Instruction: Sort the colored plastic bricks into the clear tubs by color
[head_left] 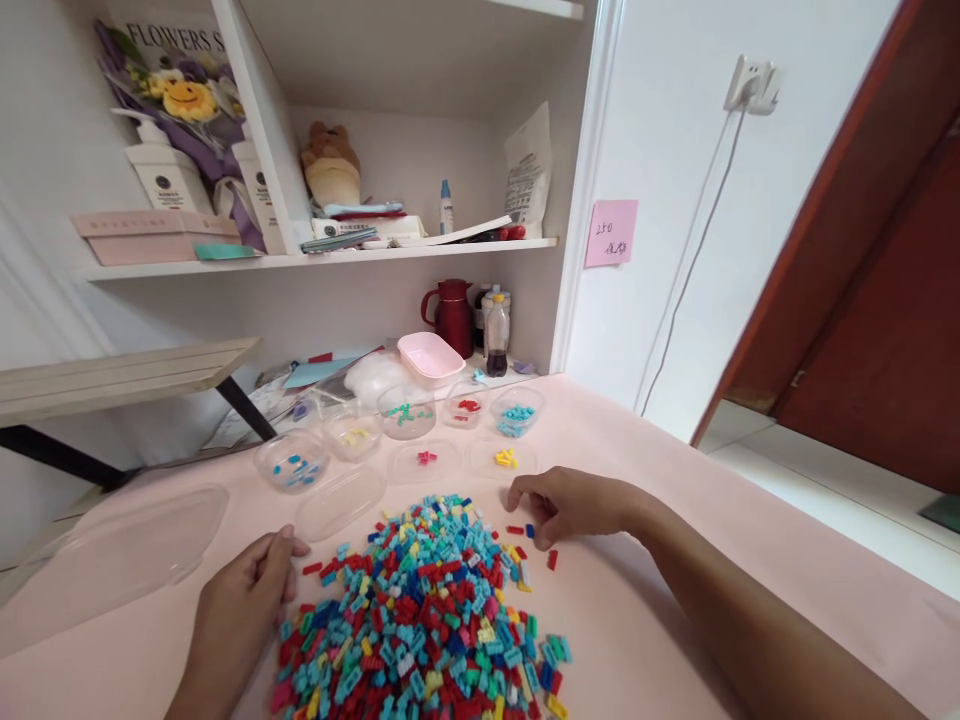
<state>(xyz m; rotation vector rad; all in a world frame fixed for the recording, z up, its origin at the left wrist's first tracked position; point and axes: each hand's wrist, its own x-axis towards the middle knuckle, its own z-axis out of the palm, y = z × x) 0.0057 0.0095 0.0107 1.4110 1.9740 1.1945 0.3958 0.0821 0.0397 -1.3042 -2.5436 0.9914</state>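
- A big heap of small colourful bricks (427,620) lies on a pink table (675,560), right in front of the person.
- The right hand (574,505) rests at the heap's far right edge, fingers curled down over a few loose red and blue bricks (529,532); whether it grips one cannot be told.
- The left hand (244,600) lies at the heap's left edge, fingers loosely bent, holding nothing visible.
- Beyond the heap stand clear bowls (407,412), each with a few bricks of one colour: blue, yellow, green, red, light blue; two flat lids (504,458) hold pink and yellow ones.
- Judging by this, sorting has barely begun: the bowls are nearly bare, the heap large.
- Left of the heap lies a large clear lid (112,560).
- Behind the bowls sit a pink tub (430,357) and a red jug (452,315) under a shelf (315,258).
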